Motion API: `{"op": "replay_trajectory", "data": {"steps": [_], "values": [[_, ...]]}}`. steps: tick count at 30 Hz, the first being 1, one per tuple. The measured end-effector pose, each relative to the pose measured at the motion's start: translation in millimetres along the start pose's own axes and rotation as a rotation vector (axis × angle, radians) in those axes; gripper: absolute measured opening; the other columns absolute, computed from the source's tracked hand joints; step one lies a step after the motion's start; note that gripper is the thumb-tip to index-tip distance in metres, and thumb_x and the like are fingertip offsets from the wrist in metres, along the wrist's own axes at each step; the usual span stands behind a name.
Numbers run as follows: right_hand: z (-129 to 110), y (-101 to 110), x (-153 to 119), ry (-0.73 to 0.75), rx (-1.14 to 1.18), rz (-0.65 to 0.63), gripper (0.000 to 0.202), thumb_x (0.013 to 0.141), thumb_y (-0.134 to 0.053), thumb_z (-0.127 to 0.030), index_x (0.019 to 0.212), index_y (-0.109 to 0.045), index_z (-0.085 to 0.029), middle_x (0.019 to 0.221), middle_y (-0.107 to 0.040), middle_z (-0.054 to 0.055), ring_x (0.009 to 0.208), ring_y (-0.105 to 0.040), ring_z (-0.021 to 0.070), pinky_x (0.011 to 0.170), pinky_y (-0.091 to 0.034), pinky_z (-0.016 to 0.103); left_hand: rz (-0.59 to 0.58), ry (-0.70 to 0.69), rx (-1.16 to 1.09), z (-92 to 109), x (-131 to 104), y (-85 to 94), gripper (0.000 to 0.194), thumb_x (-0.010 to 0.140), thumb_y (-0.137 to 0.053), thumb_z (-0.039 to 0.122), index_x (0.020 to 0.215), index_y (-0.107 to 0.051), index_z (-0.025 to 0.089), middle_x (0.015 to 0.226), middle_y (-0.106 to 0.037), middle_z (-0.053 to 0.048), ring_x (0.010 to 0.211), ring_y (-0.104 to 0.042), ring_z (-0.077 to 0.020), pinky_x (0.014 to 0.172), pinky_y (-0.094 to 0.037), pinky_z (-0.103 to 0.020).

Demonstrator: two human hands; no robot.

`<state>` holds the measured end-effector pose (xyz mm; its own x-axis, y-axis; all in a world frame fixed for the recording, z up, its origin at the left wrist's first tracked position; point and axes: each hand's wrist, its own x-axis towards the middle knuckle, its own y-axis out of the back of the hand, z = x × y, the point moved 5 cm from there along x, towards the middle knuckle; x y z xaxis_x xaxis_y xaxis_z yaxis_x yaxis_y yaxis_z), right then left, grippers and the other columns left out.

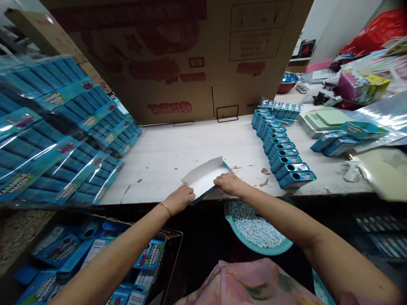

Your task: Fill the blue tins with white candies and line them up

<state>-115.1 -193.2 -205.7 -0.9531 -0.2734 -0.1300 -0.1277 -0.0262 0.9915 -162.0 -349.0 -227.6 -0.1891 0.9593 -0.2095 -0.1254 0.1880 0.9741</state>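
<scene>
A cardboard display tray (206, 180), white inside and blue outside, lies at the front edge of the white table with one long flap standing up. My left hand (180, 198) grips its left end, fingers closed over the edge. At the right end, my right hand (227, 184) is closed on the tray's wall. To the right stands a row of small blue candy boxes (282, 152), each with a dark round spot on top. A teal basin (259, 228) of pale blue and white candies sits below the table edge, under my right forearm.
Shrink-wrapped stacks of filled blue trays (63, 135) rise at the left. A big brown carton (178, 63) stands across the back. Below left, an open carton holds blue boxes (60, 250). A pale green scale (330, 118) and another blue display tray (364, 130) lie at the right.
</scene>
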Motion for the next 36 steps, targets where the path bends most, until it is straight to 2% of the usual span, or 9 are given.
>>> {"op": "replay_trajectory", "data": {"steps": [5, 8, 11, 14, 17, 21, 26, 30, 36], "values": [[-8, 5, 5, -0.083, 0.025, -0.049, 0.026, 0.081, -0.044, -0.038, 0.083, -0.061, -0.018, 0.088, -0.062, 0.006, 0.079, -0.057, 0.0185, 0.058, -0.040, 0.026, 0.001, -0.011, -0.054, -26, 2, -2.8, 0.020, 0.073, -0.043, 0.007, 0.074, -0.059, 0.019, 0.085, -0.060, -0.005, 0.090, -0.051, -0.0175, 0.100, -0.022, -0.042], [-12, 7, 9, -0.152, 0.018, 0.002, 0.025, 0.082, -0.043, -0.034, 0.082, -0.061, -0.017, 0.090, -0.060, 0.007, 0.082, -0.055, 0.0189, 0.059, -0.041, 0.026, 0.270, 0.213, -0.153, -39, -8, 10.5, 0.036, 0.072, -0.037, 0.005, 0.100, -0.054, 0.018, 0.112, -0.053, -0.007, 0.109, -0.042, -0.0187, 0.100, -0.024, -0.040], [-13, 5, 9, -0.208, 0.034, 0.043, 0.021, 0.082, -0.044, -0.031, 0.083, -0.061, -0.018, 0.089, -0.060, 0.007, 0.083, -0.055, 0.0187, 0.061, -0.041, 0.026, 0.500, 0.346, -0.266, -24, -15, 16.6, 0.037, 0.079, -0.034, 0.015, 0.114, -0.044, 0.017, 0.118, -0.049, -0.008, 0.110, -0.041, -0.0171, 0.094, -0.033, -0.033], [-11, 5, 7, -0.218, 0.106, 0.071, 0.023, 0.082, -0.044, -0.036, 0.085, -0.060, -0.020, 0.090, -0.061, 0.005, 0.083, -0.055, 0.0172, 0.063, -0.039, 0.025, 0.392, 0.408, -0.256, -5, -2, 9.6, 0.030, 0.085, -0.027, 0.030, 0.098, -0.052, 0.018, 0.095, -0.059, -0.008, 0.090, -0.052, -0.0179, 0.080, -0.040, -0.030], [0, 4, 11, -0.264, 0.181, 0.051, 0.027, 0.082, -0.042, -0.042, 0.088, -0.059, -0.022, 0.089, -0.062, 0.004, 0.081, -0.056, 0.0165, 0.063, -0.037, 0.024, 0.234, 0.496, -0.163, -10, 17, 7.2, 0.034, 0.086, -0.024, 0.035, 0.088, -0.054, 0.019, 0.075, -0.059, -0.007, 0.075, -0.054, -0.0186, 0.068, -0.039, -0.029], [18, -8, 26, -0.352, 0.326, -0.061, 0.024, 0.077, -0.051, -0.043, 0.091, -0.059, -0.025, 0.086, -0.063, 0.001, 0.079, -0.055, 0.0160, 0.061, -0.035, 0.023, 0.304, 0.483, -0.055, -25, 33, 15.8, 0.025, 0.082, -0.037, 0.036, 0.090, -0.053, 0.018, 0.083, -0.058, -0.008, 0.082, -0.052, -0.0216, 0.068, -0.038, -0.031], [15, -11, 22, -0.174, 0.175, 0.171, 0.023, 0.079, -0.050, -0.037, 0.090, -0.060, -0.019, 0.094, -0.058, 0.006, 0.092, -0.046, 0.0180, 0.074, -0.032, 0.029, 0.426, 0.420, 0.032, -9, 28, 4.5, 0.028, 0.084, -0.034, 0.030, 0.077, -0.056, 0.015, 0.078, -0.057, -0.009, 0.080, -0.049, -0.0198, 0.072, -0.038, -0.030], [-2, -19, -2, -0.031, 0.011, 0.194, 0.026, 0.081, -0.046, -0.038, 0.089, -0.058, -0.016, 0.093, -0.055, 0.009, 0.090, -0.044, 0.0196, 0.074, -0.031, 0.032, 0.338, 0.347, 0.049, 4, 27, -9.4, 0.019, 0.082, -0.040, 0.026, 0.084, -0.055, 0.015, 0.087, -0.055, -0.009, 0.084, -0.049, -0.0201, 0.073, -0.039, -0.030], [0, -25, -7, -0.104, 0.038, 0.049, 0.017, 0.078, -0.047, -0.021, 0.093, -0.056, -0.020, 0.089, -0.058, 0.004, 0.083, -0.050, 0.0166, 0.063, -0.033, 0.026, 0.100, 0.418, -0.012, 9, 35, -9.4, 0.024, 0.083, -0.034, 0.024, 0.086, -0.055, 0.014, 0.085, -0.059, -0.011, 0.086, -0.052, -0.0237, 0.067, -0.041, -0.034]]}}
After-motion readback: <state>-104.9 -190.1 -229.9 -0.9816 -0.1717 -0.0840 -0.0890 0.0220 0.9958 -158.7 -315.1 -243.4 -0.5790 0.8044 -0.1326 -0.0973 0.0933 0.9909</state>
